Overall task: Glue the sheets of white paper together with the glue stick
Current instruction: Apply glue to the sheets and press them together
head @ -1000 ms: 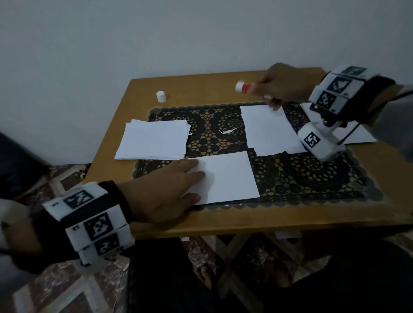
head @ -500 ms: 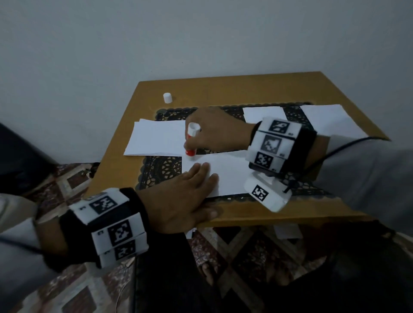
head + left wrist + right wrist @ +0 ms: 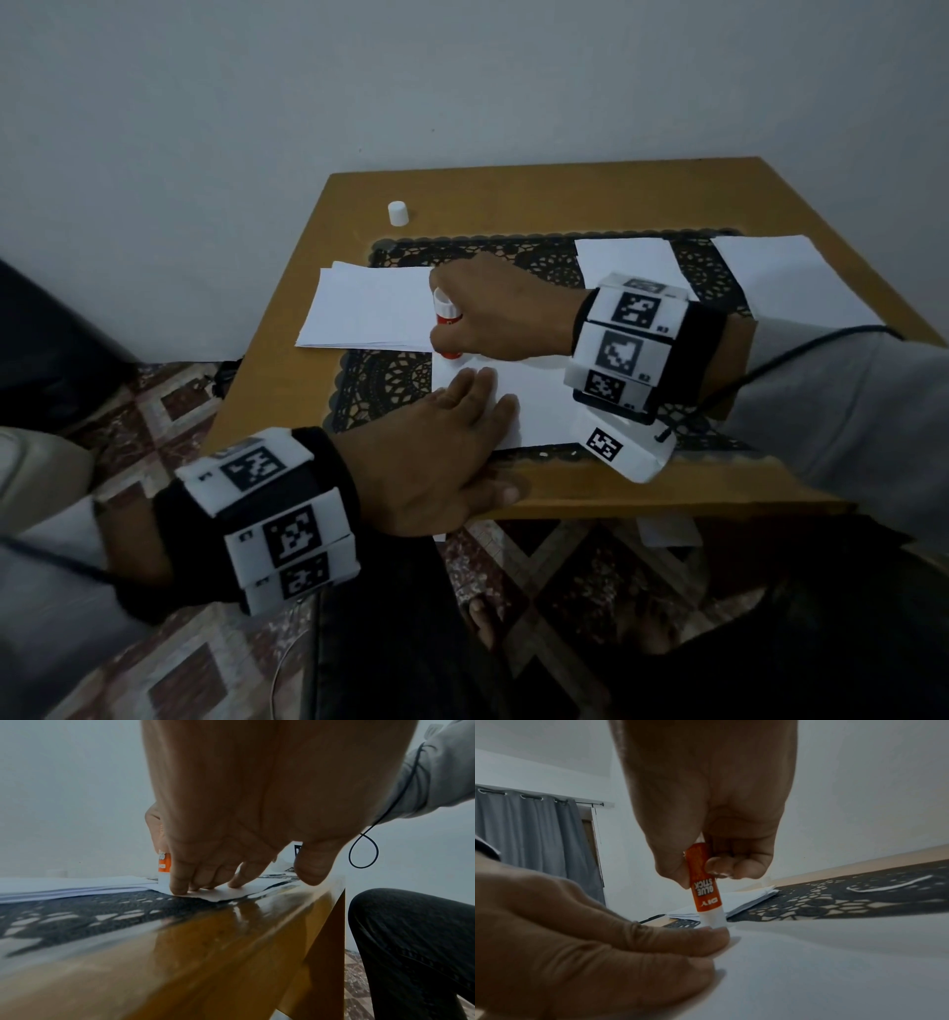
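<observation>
A white sheet (image 3: pixel 544 406) lies on the black lace mat near the table's front edge. My left hand (image 3: pixel 452 437) lies flat on its left part, and its straight fingers (image 3: pixel 180 882) press the paper down. My right hand (image 3: pixel 493 313) grips an orange and white glue stick (image 3: pixel 445 324) upright, tip down on the sheet's far left corner (image 3: pixel 714 920), just beyond my left fingertips. A stack of white sheets (image 3: pixel 369 313) sits to the left behind the stick.
The glue stick's white cap (image 3: pixel 398 213) stands on the wooden table (image 3: pixel 513 200) at the back left. Two more white sheets (image 3: pixel 624 257) (image 3: pixel 785 277) lie at the back right on the lace mat (image 3: pixel 380 375). A patterned floor lies below the table edge.
My right hand has carried the glue stick from the table's back right to the near sheet's far left corner and set its tip down. My left hand has stayed pressing on the sheet.
</observation>
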The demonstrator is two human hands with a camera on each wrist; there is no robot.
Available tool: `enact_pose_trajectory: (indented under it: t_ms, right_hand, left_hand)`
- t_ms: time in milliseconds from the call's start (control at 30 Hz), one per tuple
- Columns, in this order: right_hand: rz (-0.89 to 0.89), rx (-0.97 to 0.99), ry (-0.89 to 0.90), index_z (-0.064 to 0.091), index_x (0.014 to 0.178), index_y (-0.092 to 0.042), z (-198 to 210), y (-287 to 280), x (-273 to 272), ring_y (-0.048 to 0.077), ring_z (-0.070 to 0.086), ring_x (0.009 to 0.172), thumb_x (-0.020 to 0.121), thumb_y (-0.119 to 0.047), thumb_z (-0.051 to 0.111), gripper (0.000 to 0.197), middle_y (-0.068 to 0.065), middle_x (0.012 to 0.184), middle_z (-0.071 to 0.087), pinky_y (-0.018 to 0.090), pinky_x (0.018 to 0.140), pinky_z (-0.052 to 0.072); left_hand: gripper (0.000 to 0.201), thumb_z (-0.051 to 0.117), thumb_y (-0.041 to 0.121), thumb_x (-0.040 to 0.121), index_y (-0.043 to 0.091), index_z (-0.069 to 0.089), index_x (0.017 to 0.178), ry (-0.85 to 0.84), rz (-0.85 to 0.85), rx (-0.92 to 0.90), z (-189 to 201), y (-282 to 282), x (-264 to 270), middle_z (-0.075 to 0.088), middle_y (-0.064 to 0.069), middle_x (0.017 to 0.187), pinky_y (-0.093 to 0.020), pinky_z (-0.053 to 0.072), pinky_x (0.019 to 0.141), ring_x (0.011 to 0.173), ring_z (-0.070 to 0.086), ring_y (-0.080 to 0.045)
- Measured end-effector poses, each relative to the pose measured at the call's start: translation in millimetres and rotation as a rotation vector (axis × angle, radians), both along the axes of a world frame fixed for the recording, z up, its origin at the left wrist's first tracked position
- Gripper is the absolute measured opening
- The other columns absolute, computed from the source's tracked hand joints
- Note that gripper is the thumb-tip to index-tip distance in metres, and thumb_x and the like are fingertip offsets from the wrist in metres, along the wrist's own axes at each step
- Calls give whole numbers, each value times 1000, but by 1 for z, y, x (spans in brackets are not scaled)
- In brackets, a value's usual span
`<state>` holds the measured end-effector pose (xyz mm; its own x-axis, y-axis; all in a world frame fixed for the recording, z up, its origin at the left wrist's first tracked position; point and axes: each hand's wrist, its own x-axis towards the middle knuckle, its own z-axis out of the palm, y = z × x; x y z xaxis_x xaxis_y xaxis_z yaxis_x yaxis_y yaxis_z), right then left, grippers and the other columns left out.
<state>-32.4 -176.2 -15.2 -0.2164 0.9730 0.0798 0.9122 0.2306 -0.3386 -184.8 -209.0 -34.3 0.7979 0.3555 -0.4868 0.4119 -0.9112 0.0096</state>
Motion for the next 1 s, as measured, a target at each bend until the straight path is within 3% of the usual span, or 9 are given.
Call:
enact_pose_trajectory:
  t_ms: [100,233,400,500,600,700,800,900,1000]
  right_hand:
    - [-17,-1,-18,52,74,-9,2,-4,9,8,44,53,83,-22,66,21,-2,63,52,18,43,26]
    - [-42,-9,-57,38,64,-16,3,-7,21,9,35,49,84,-24,66,35,-3,59,42,23,45,21]
    - [-84,-25,-59,43,68,-14,4,-16,36,14,40,55,84,-25,65,30,0,64,47,26,47,27]
    - [-116,-17,-69,51,73,-5,3,-23,50,15,37,54,84,-23,63,25,6,66,49,27,48,26]
    - [-138,-22,-67,53,78,-5,2,-32,62,13,39,56,85,-25,64,23,3,69,50,28,50,30]
    - [-160,-32,-76,47,71,-11,3,-40,72,11,41,55,83,-24,65,26,-1,65,49,24,47,28]
    - [-187,-54,-93,44,66,-12,5,-47,81,13,42,55,82,-23,66,30,1,66,51,26,48,29]
    - [-235,-15,-64,44,62,-8,11,-53,90,17,43,54,80,-20,66,31,6,62,53,29,48,30]
    - [-287,59,17,44,62,-7,19,-57,93,16,34,51,79,-21,66,31,10,58,45,27,47,24]
  left_hand:
    - [84,21,63,93,14,-16,150,3,2,1,0,-1,2,-21,-16,155,-37,-1,120,145,-17,-29]
    - [85,20,65,91,14,-15,150,3,8,-4,2,-1,3,-21,-15,156,-37,-1,119,145,-17,-28]
    - [84,20,64,92,14,-12,151,-13,11,6,2,-2,4,-18,-15,157,-34,0,118,146,-14,-28]
    - [79,21,62,94,15,-6,152,-58,20,11,3,-2,4,-12,-14,158,-32,1,118,147,-9,-26]
    - [76,17,65,92,19,6,152,-111,26,26,6,0,4,6,-11,159,-35,15,119,145,9,-25]
    - [71,15,65,88,27,17,149,-167,-13,88,11,6,13,30,-7,144,-41,36,106,127,32,-23]
    - [58,32,50,97,33,14,150,-154,-43,158,11,15,28,29,-8,137,-39,40,100,122,31,-25]
    - [59,32,48,98,36,8,150,-118,-77,212,7,21,42,27,-10,135,-41,42,97,120,30,-28]
    - [61,31,48,98,38,2,150,-82,-91,255,4,23,50,21,-10,138,-43,43,95,124,27,-31]
